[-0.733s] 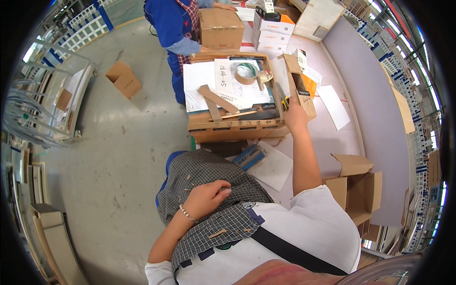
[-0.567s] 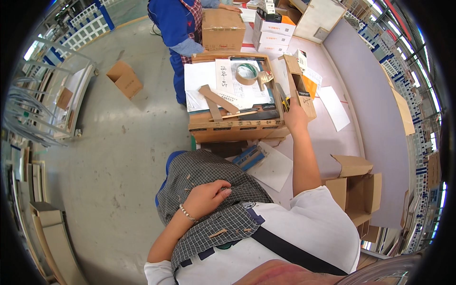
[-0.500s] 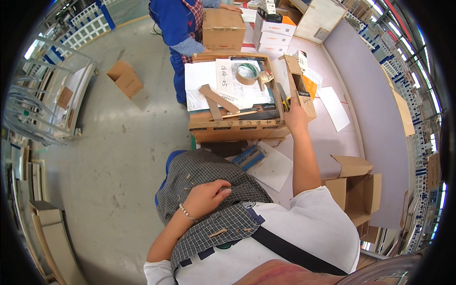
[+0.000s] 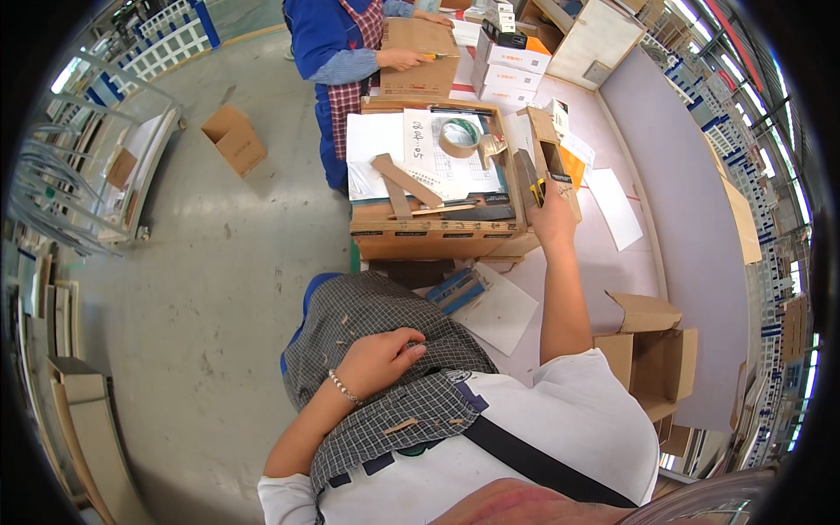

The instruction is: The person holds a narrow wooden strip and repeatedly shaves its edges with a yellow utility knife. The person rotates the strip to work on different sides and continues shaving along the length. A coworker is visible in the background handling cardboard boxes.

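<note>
My right hand [image 4: 553, 220] grips a yellow-and-black utility knife [image 4: 537, 189], its long grey blade pointing away from me. The knife is beside a narrow open cardboard box [image 4: 549, 156] at the right end of a large carton [image 4: 429, 226]. My left hand [image 4: 378, 363] lies on the checked apron [image 4: 398, 315] at my waist, fingers loosely bent, holding nothing. On the carton are a roll of tape [image 4: 459, 138], white papers [image 4: 374, 144], crossed cardboard strips [image 4: 407, 179] and a dark flat strip [image 4: 490, 213].
Across the carton a co-worker in blue [image 4: 328, 44] holds a small yellow tool over a brown box [image 4: 411, 74]. White-and-orange boxes [image 4: 512, 74] are stacked beside it. An open carton [image 4: 656, 363] stands at right. Another open box [image 4: 234, 140] lies on the floor.
My right hand has shifted slightly right and nearer with the knife. The co-worker's hand has come up over the brown box with a yellow tool in view. My left hand stays put.
</note>
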`<act>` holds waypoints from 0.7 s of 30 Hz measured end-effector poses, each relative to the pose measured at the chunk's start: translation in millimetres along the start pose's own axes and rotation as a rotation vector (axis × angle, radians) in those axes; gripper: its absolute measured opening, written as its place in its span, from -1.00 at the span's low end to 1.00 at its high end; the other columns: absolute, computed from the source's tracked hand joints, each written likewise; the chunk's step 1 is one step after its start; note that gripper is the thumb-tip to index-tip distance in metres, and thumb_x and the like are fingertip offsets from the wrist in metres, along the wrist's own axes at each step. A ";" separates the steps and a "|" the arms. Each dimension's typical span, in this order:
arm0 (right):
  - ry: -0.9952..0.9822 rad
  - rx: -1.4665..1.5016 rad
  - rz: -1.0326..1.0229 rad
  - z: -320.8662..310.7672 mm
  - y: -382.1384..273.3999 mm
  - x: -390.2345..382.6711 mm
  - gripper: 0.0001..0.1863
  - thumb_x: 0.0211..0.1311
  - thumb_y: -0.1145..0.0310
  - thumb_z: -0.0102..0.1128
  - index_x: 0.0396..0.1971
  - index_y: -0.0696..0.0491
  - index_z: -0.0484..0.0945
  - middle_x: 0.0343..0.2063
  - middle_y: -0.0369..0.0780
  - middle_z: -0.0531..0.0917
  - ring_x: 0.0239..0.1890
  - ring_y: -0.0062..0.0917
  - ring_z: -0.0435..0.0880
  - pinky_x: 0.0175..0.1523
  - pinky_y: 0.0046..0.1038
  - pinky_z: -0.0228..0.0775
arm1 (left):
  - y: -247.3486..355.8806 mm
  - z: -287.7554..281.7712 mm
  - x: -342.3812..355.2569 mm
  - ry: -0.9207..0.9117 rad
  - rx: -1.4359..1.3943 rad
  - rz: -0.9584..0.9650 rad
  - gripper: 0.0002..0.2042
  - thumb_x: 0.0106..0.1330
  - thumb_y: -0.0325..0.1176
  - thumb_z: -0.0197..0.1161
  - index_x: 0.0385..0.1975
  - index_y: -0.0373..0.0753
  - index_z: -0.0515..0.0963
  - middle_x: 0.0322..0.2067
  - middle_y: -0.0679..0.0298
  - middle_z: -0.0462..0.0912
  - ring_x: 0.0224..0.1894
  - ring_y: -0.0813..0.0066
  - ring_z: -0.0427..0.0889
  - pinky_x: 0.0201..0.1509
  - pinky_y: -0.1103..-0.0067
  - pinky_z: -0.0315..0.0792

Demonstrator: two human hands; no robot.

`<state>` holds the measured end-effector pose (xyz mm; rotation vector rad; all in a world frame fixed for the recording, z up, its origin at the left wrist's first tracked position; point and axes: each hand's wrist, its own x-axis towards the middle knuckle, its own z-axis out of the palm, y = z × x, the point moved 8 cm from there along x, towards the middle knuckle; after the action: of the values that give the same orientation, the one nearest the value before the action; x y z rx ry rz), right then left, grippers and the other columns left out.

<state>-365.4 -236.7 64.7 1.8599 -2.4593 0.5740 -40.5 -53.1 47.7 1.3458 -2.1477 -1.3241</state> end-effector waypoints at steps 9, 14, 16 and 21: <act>0.058 0.048 -0.051 -12.3 -7.5 -2.6 -0.51 0.01 0.43 0.16 0.03 0.00 0.36 -0.34 0.03 0.65 -0.23 -0.03 0.63 -0.15 -0.09 0.43 | 0.7 1.5 -2.1 0.017 0.011 0.019 -0.73 0.36 -0.13 0.11 -0.13 -0.17 0.56 -0.31 0.15 0.69 -0.26 0.18 0.67 -0.18 0.41 0.52; 0.063 0.090 -0.060 -13.6 -9.4 -4.9 -0.51 0.02 0.41 0.17 0.03 0.02 0.36 -0.33 0.05 0.65 -0.22 -0.01 0.62 -0.13 -0.08 0.42 | 1.0 2.2 -3.3 0.026 0.015 0.026 -0.73 0.36 -0.13 0.11 -0.14 -0.17 0.56 -0.32 0.14 0.68 -0.26 0.18 0.67 -0.19 0.40 0.52; 0.051 0.112 -0.061 -12.6 -9.6 -4.9 -0.50 0.02 0.42 0.17 0.05 0.02 0.36 -0.32 0.06 0.65 -0.20 -0.01 0.62 -0.11 -0.09 0.42 | 1.1 2.4 -3.7 0.031 0.018 0.037 -0.73 0.36 -0.13 0.11 -0.14 -0.17 0.56 -0.32 0.14 0.68 -0.27 0.18 0.67 -0.19 0.40 0.52; 0.065 0.151 -0.061 -13.4 -9.2 -5.2 -0.48 0.03 0.42 0.16 0.09 0.03 0.36 -0.30 0.08 0.65 -0.17 0.00 0.61 -0.09 -0.10 0.41 | 2.4 2.3 -4.3 0.040 0.013 0.047 -0.73 0.35 -0.14 0.11 -0.14 -0.18 0.55 -0.33 0.14 0.68 -0.27 0.17 0.66 -0.20 0.39 0.52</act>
<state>-358.2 -230.0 78.7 1.9271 -2.3701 0.8241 -41.0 -48.0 49.3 1.3068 -2.1518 -1.2573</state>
